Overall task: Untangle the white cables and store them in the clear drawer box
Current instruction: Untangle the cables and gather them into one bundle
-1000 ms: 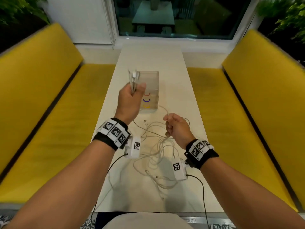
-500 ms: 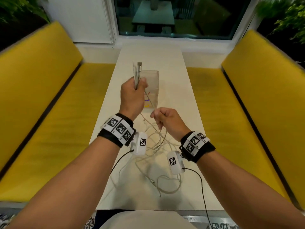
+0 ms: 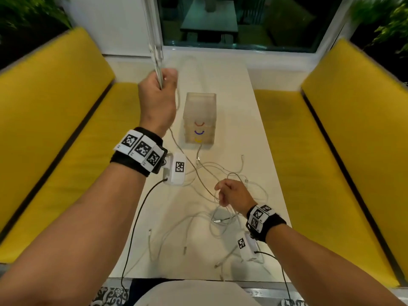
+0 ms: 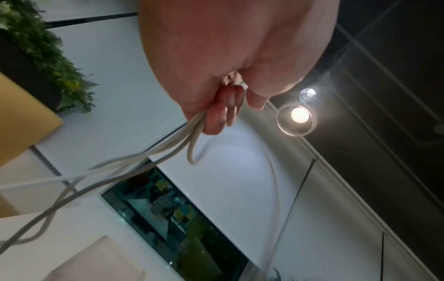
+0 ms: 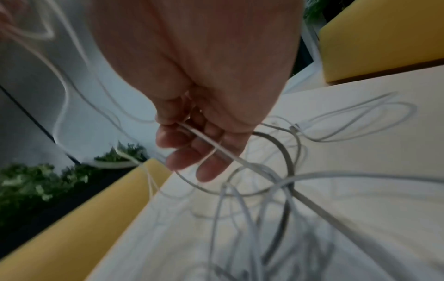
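Observation:
My left hand [image 3: 162,85] is raised high above the table, left of the clear drawer box [image 3: 199,117], and grips a folded bundle of white cable [image 3: 157,60] whose ends stick up past the fist. The left wrist view shows the left fingers [image 4: 216,121] curled round the cable strands [image 4: 168,148]. One strand runs down from that fist to my right hand [image 3: 223,195], low over the table. There the right thumb and fingers [image 5: 192,152] pinch a white cable [image 5: 216,146]. A tangle of white cables [image 3: 220,219] lies on the table under and around the right hand.
The clear drawer box has three drawers with red, blue and yellow handles, all closed. The white table [image 3: 242,102] runs between two yellow benches [image 3: 55,129] [image 3: 353,129]. A window wall closes the far end. Loose cable ends [image 3: 184,250] lie near the front edge.
My left hand has lifted higher and farther away with the bundle. My right hand has dropped back down and to the right, drawing a strand taut between the hands.

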### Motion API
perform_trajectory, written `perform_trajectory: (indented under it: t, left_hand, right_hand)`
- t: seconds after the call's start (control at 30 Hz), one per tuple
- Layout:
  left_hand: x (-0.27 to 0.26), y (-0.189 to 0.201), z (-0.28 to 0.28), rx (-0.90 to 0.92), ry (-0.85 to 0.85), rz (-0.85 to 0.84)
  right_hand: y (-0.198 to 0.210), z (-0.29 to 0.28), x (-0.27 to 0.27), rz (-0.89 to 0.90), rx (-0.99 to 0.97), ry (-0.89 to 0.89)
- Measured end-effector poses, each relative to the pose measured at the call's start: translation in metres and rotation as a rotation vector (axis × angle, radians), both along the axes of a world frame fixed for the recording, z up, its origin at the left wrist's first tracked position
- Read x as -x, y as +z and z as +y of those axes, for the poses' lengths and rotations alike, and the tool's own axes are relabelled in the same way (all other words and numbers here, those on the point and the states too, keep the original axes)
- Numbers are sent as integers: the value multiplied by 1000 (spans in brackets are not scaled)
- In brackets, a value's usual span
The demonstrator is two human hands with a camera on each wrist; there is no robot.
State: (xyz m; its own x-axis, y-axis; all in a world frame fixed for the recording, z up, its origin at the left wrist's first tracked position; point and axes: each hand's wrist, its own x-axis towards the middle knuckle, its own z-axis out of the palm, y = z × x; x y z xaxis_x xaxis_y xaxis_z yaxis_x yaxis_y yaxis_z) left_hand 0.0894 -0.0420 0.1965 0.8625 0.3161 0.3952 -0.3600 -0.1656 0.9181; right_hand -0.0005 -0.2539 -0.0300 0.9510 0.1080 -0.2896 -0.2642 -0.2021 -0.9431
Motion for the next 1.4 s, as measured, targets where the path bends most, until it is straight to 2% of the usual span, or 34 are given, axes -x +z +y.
perform_trajectory:
  t: [0.1, 0.2, 0.3, 0.37, 0.47, 0.57, 0.67, 0.77, 0.93, 1.07, 1.17, 1.23, 1.33, 1.4]
  left_hand:
    - [5, -23, -4, -11, -16, 139]
    - [18, -39, -16, -37, -56, 144]
    - [32, -51, -31, -73, -170, 134]
    - [38, -58, -39, -139, -252, 173]
    - [42, -64, -46, -230, -322, 238]
    - [44, -57, -51, -270, -332, 208]
    - [40, -47, -51, -265, -240, 129]
    - [24, -35, -39, -146, -79, 96]
    - [10, -25, -18, -55, -36, 74]
    - [13, -36, -20, -91, -65, 110]
    - [15, -48, -25, -131, -137, 247]
    - [15, -55, -25, -147, -128, 343]
    - [15, -62, -22, -126, -108, 415]
    - [15, -66, -19, -138, -161, 442]
  right_hand:
    - [36, 7, -10, -104, -85, -97]
    - [72, 13, -21, -185, -134, -147]
    - [110, 18, -28, -248, -189, -147]
    - [134, 20, -31, -272, -178, -114]
    - [159, 21, -35, -308, -62, 7]
    - [170, 18, -37, -333, -10, 91]
    - [168, 12, -35, -363, -28, 127]
    - [147, 5, -31, -342, 11, 158]
    - [104, -14, -39, -318, 214, 135]
    - [96, -28, -54, -331, 407, -113]
    - [92, -37, -69, -293, 347, -304]
    - [89, -42, -77, -267, 300, -387]
    - [84, -53, -85, -221, 249, -555]
    - [80, -63, -90, -176, 195, -679]
